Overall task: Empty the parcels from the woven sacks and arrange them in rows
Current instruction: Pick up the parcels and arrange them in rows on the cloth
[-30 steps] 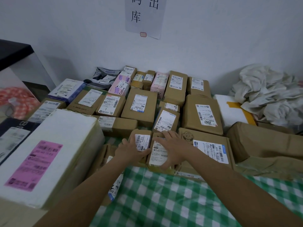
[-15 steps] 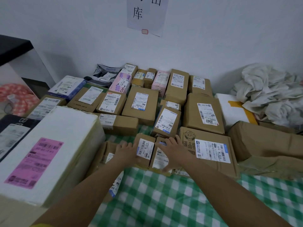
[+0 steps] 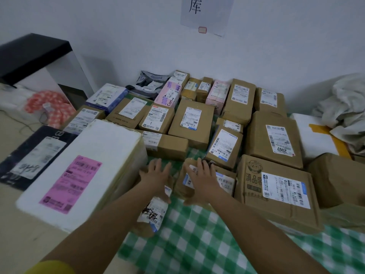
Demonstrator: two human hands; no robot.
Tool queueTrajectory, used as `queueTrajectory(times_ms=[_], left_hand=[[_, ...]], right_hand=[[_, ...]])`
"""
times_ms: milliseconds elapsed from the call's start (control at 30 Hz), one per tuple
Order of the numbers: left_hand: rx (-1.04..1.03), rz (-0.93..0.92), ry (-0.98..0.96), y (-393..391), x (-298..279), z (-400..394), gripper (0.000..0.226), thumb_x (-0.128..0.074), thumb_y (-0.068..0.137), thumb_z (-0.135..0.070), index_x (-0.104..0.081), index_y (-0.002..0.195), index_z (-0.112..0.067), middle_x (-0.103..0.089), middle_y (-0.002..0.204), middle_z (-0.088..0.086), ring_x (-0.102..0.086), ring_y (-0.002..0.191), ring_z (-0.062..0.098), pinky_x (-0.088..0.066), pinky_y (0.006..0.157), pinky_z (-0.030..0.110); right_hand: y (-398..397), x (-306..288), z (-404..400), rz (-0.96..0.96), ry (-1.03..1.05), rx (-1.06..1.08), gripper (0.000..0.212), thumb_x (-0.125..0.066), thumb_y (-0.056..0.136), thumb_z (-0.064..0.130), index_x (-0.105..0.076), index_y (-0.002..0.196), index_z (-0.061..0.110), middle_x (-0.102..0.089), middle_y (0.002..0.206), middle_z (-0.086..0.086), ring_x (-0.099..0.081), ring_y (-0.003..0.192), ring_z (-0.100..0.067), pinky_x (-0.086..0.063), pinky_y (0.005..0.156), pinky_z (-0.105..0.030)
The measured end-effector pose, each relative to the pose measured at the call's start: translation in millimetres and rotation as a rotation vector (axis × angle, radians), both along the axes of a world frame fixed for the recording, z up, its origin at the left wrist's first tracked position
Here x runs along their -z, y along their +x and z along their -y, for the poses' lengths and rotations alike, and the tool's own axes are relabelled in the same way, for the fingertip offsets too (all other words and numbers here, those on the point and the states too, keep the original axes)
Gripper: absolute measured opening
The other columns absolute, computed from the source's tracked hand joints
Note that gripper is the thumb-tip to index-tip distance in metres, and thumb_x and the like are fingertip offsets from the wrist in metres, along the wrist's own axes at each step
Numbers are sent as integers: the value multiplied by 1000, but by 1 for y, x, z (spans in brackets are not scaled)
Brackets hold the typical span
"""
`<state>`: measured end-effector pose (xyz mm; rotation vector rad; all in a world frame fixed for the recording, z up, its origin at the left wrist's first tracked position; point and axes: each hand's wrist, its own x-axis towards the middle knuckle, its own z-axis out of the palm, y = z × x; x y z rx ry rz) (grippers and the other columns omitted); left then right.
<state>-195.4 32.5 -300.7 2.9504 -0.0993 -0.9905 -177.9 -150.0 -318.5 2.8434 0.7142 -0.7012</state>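
Note:
Many brown cardboard parcels (image 3: 191,119) with white labels lie in rows on a green checked cloth (image 3: 197,244) against the wall. My left hand (image 3: 156,175) rests with fingers spread on a flat brown parcel (image 3: 156,214) beside a big white foam box (image 3: 88,167). My right hand (image 3: 199,180) lies flat, fingers straight, on a small brown parcel (image 3: 182,186); a second small parcel (image 3: 227,180) sits just right of it. Crumpled white woven sacks (image 3: 347,107) are heaped at the far right.
A large carton with a cartoon print (image 3: 276,190) lies right of my right hand, and a brown paper bundle (image 3: 339,180) beyond it. A black parcel (image 3: 33,155) lies on the floor at left. A black-topped table (image 3: 33,50) stands at the back left.
My left hand has slid left off the small labelled parcel onto the flat parcel by the foam box. My right hand stays on the small parcels. The view has moved closer.

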Motion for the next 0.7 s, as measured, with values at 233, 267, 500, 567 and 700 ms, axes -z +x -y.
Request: queueTrajectory(times_ms=[233,267,500,567,700], left_hand=[[54,-12,-59,22,7,-11,81,-74,72,-48,-33,137,-21,-29,143,14,-20,134,38,-31,107,56],[65,-3,-60,26,8,-11,79,-73,73,-48,-34,136,-21,-32,141,14,-23,132,37,-32,107,54],[-9,186,-197,44,-9,-15,62,-69,83,-38,-42,135,-18,-32,140,11,-24,134,31,-33,106,41],[-30,265,-218,46,-12,-15,55,-64,88,-34,-43,135,-17,-31,141,10,-22,135,29,-34,106,40],[10,195,-196,45,-11,-13,45,-59,91,-33,-46,132,-20,-33,141,9,-24,134,29,-35,106,42]], right_hand=[[7,8,3,36,-9,-23,120,-71,71,65,8,153,29,4,159,-22,-2,146,-41,-1,117,-58],[8,9,3,41,2,-19,120,-71,70,66,8,153,29,3,159,-21,-2,146,-41,-1,117,-58],[6,4,4,37,40,-20,122,-73,69,64,7,153,29,2,159,-19,-1,146,-38,-1,117,-57],[4,1,3,40,34,-25,122,-73,69,63,7,154,29,3,159,-19,-1,146,-37,0,116,-57],[5,1,2,32,23,-16,123,-72,70,65,10,153,29,7,159,-21,3,147,-39,2,116,-59]])
